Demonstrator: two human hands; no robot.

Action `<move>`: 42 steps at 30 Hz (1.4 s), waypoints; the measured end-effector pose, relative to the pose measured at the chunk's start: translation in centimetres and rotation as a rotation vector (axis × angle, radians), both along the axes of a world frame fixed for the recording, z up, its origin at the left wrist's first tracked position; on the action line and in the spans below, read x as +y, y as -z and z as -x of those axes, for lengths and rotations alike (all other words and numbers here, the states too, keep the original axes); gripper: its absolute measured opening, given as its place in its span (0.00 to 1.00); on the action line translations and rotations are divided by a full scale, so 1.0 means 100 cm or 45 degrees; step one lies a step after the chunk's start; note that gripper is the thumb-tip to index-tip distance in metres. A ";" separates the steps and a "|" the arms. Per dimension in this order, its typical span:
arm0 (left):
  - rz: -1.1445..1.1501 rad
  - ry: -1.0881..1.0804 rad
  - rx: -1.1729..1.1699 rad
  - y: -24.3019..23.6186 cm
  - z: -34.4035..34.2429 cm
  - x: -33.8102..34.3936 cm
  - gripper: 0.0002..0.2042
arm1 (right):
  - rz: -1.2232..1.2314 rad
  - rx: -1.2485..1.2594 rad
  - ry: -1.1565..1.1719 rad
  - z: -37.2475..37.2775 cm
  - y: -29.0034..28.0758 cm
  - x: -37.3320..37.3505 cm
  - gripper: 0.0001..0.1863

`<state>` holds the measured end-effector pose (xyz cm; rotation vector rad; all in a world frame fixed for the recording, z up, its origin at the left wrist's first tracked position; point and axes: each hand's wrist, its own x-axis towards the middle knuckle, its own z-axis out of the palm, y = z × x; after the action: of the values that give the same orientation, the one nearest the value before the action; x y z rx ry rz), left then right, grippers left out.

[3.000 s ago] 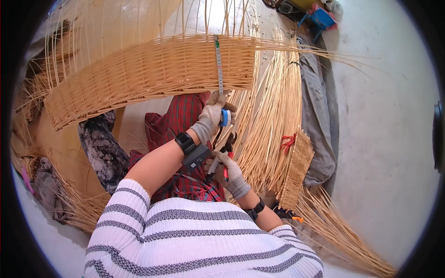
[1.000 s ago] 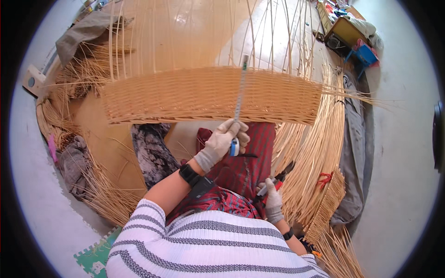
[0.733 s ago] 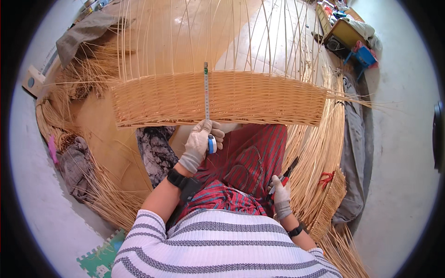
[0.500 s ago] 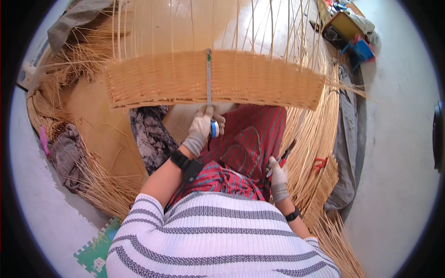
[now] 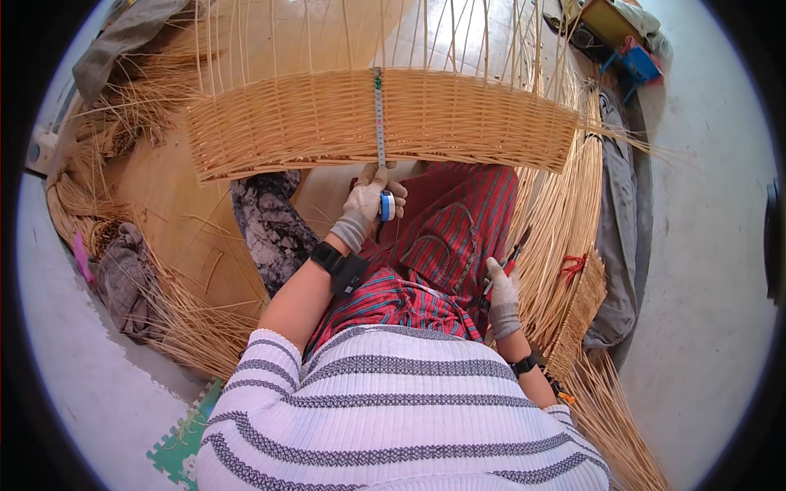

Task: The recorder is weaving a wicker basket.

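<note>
Biggest out there is the woven panel, curving across in front of the person's knees, bare rods rising from its upper edge. One nudge or tilt, and the tape over it would likely skew.

Down the right runs the long cane bundle, and it's in the way: trailing strands from the panel's right end reach over it, so a sharp pull could snag them. Striped red cloth covers the lap; grey cloth lies beyond the canes.

To the gloved hands! The left hand is curled around the tape case, just below the panel; the right hand is wrapped around a red-handled tool. Up the weave goes the tape blade, and a wrist twist could buckle it. The tool's dark tip points up near the canes: a careless swing might nick one. Jaws parted? Can't tell.
</note>
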<state>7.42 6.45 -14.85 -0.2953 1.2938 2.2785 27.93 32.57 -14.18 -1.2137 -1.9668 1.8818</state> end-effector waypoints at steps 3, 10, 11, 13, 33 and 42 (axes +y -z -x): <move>-0.011 -0.013 -0.008 0.006 0.003 0.002 0.15 | -0.006 -0.015 0.002 0.001 0.005 0.003 0.19; 0.194 -0.133 0.123 -0.008 0.001 -0.007 0.18 | -0.102 -0.126 -0.028 0.003 0.005 0.007 0.26; 0.196 -0.149 0.155 -0.012 0.002 -0.012 0.18 | -0.119 -0.170 -0.020 0.004 0.005 0.008 0.27; 0.154 -0.290 0.205 -0.020 0.001 -0.024 0.17 | -0.136 -0.127 -0.066 0.006 0.006 0.008 0.27; 0.040 -0.139 0.053 0.011 0.000 -0.034 0.18 | -0.154 0.015 -0.126 0.004 0.006 0.002 0.30; 0.163 -0.083 0.018 0.025 0.004 -0.031 0.17 | -0.428 -0.185 -0.201 0.006 -0.005 -0.004 0.37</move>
<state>7.01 3.31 -17.35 -0.3713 1.4597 2.2589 27.29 32.22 -13.67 -1.1522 -2.3988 1.4737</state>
